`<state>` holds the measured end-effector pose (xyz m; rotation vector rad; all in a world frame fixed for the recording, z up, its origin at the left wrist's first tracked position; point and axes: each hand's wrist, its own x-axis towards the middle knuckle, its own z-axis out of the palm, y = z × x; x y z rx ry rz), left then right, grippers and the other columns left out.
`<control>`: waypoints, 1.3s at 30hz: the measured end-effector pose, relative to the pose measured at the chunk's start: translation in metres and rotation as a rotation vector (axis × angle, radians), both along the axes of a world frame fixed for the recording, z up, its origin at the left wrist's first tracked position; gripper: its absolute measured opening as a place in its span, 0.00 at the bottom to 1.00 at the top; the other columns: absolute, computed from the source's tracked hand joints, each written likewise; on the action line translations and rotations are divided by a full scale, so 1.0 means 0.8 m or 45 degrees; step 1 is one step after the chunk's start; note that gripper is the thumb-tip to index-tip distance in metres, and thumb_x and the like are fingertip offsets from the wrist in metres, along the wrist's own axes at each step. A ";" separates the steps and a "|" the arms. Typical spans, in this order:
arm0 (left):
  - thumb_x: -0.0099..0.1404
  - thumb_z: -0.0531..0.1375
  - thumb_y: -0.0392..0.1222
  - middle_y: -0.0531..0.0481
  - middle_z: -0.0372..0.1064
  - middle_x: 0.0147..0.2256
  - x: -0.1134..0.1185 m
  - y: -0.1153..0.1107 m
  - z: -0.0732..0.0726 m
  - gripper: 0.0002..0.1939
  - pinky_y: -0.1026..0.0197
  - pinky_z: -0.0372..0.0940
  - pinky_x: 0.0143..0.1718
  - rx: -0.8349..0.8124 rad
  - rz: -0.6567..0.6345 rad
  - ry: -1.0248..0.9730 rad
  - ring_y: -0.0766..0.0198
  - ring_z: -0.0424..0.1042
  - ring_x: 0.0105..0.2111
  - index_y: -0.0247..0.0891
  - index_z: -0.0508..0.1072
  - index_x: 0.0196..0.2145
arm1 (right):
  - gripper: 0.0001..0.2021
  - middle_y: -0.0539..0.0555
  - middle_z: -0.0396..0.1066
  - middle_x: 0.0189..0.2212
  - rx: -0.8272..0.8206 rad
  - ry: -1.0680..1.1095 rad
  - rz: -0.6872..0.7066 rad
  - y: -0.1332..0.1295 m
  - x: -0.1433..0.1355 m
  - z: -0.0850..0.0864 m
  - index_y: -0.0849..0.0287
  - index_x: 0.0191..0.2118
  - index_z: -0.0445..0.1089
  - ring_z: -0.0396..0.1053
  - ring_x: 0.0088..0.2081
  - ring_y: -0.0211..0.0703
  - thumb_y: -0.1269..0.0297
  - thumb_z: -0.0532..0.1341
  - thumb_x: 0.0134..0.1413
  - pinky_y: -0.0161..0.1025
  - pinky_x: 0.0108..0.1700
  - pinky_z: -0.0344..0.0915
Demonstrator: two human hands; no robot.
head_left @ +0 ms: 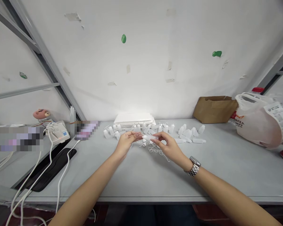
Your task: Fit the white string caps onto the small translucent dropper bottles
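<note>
Between my two hands, just above the grey table, lies a small translucent white bottle (pixel 149 137) with a pointed end, held sideways. My left hand (pixel 126 142) pinches the pointed end on the left. Thumb and fingers of my right hand (pixel 169 146) grip the body at the other end. Below and behind it is a tangle of thin white cords (pixel 157 151). Several similar small bottles (pixel 171 128) stand behind my hands, some with cords at their tops. More translucent pieces (pixel 187 135) lie to the right of them.
A stack of white sheets or boxes (pixel 133 118) stands against the wall. At the right are a brown cardboard box (pixel 214 110) and a white plastic bag (pixel 257 122). On the left are a phone (pixel 87 129), a white power strip (pixel 58 133), cables and a black pad (pixel 53 168).
</note>
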<state>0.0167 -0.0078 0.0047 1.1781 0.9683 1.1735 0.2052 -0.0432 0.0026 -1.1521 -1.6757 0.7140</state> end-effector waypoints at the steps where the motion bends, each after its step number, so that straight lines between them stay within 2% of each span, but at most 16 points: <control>1: 0.48 0.65 0.48 0.44 0.75 0.31 0.000 0.001 -0.001 0.14 0.52 0.61 0.48 0.006 -0.002 -0.001 0.57 0.73 0.35 0.33 0.74 0.28 | 0.09 0.53 0.67 0.32 0.001 -0.002 0.005 0.000 0.000 0.000 0.56 0.36 0.67 0.64 0.34 0.43 0.57 0.58 0.51 0.41 0.39 0.61; 16: 0.48 0.65 0.46 0.45 0.75 0.32 0.000 0.001 -0.001 0.13 0.53 0.61 0.48 0.015 -0.012 -0.028 0.58 0.73 0.35 0.33 0.75 0.29 | 0.10 0.53 0.68 0.31 0.069 -0.055 -0.027 -0.001 0.001 -0.001 0.58 0.36 0.67 0.64 0.33 0.41 0.57 0.57 0.52 0.40 0.38 0.63; 29: 0.48 0.64 0.45 0.46 0.75 0.30 0.001 -0.001 -0.001 0.13 0.55 0.63 0.46 0.018 0.032 -0.001 0.59 0.74 0.34 0.33 0.75 0.28 | 0.10 0.53 0.68 0.30 0.043 -0.119 -0.037 -0.001 -0.001 0.000 0.58 0.37 0.67 0.65 0.33 0.40 0.58 0.57 0.52 0.39 0.37 0.64; 39: 0.46 0.64 0.44 0.48 0.75 0.27 0.003 0.002 -0.005 0.11 0.54 0.65 0.41 0.071 0.082 0.156 0.58 0.74 0.30 0.33 0.75 0.27 | 0.08 0.52 0.66 0.28 0.190 -0.282 -0.018 -0.003 0.002 0.003 0.59 0.36 0.66 0.64 0.31 0.40 0.60 0.56 0.54 0.38 0.34 0.63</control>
